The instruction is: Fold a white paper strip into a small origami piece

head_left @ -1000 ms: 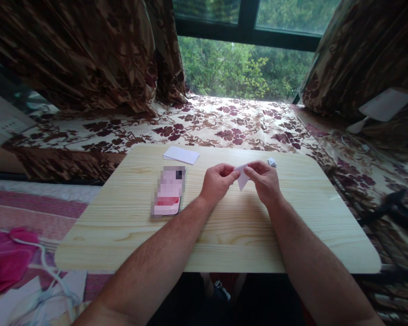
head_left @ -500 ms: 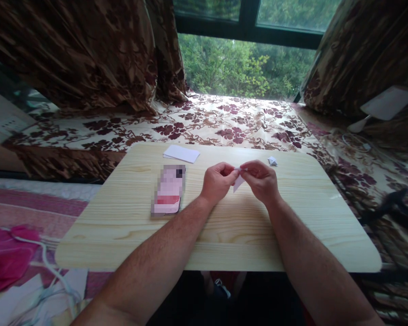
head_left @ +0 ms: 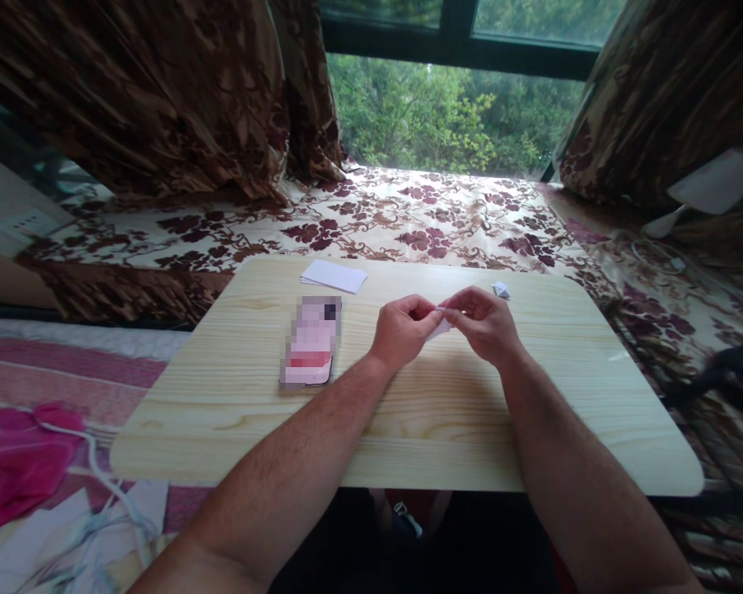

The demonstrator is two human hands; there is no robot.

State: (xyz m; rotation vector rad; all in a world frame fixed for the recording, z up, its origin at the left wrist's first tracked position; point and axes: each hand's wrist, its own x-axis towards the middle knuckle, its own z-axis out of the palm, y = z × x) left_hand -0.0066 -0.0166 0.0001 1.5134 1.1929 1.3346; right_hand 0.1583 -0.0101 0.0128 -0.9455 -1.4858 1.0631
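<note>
My left hand (head_left: 402,330) and my right hand (head_left: 481,322) meet over the middle of the table, fingertips pressed together. Between them they pinch a small piece of white paper (head_left: 437,331). Its lower part shows below my fingers, while its upper part is mostly covered by them. Beyond my right hand lies a small folded white paper piece (head_left: 500,289). A stack of white paper sheets (head_left: 334,276) rests at the far left of the table, and nearer to me is a phone in a pink case (head_left: 313,342), partly pixelated.
The light wooden table (head_left: 223,412) has rounded corners and stands against a ledge with floral cloth (head_left: 371,219). A white lamp (head_left: 718,186) is at the right. Pink cloth (head_left: 25,462), white cables (head_left: 96,462) and papers lie at the lower left.
The paper between my hands has been turned or folded, so less of it hangs below my fingers. The whole view has shifted slightly.
</note>
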